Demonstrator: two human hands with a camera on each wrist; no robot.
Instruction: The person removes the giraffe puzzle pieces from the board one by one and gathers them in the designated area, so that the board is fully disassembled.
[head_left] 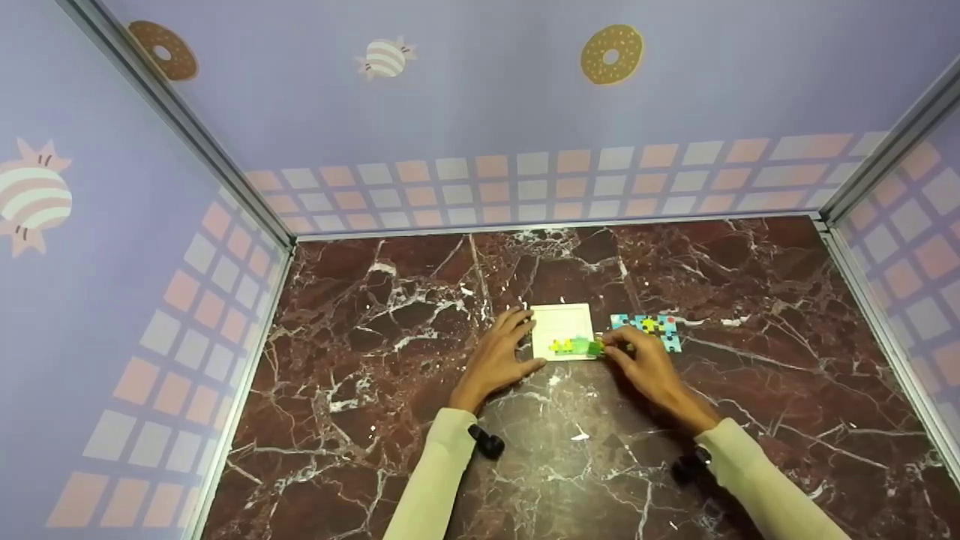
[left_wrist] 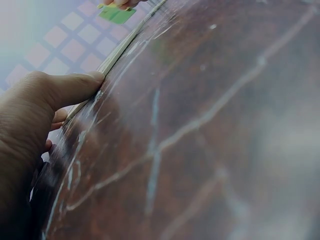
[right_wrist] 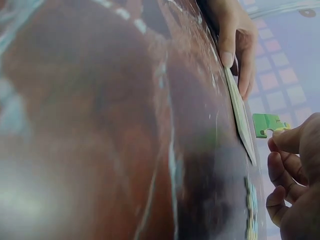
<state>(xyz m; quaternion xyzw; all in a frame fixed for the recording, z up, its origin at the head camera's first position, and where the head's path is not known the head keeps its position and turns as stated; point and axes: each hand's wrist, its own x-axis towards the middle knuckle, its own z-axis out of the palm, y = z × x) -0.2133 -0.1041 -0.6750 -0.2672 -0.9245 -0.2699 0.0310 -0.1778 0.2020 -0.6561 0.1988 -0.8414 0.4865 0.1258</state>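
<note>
A cream, square puzzle tray (head_left: 561,319) lies flat on the table, with yellow and light green puzzle pieces (head_left: 571,346) along its near side. My left hand (head_left: 499,356) rests at the tray's left side, thumb at the near corner and fingers spread by the far one. In the left wrist view the thumb (left_wrist: 82,87) touches the tray edge. Between thumb and index finger, my right hand (head_left: 645,367) pinches a green puzzle piece (right_wrist: 266,124) with some yellow on it, over the tray's near right corner. The right hand's other fingers (right_wrist: 282,172) are curled.
Blue puzzle pieces (head_left: 666,324), some with yellow and red, lie together on the table just right of the tray, partly behind my right hand. The dark red marbled table (head_left: 360,315) meets patterned walls (head_left: 495,112) at the back and both sides.
</note>
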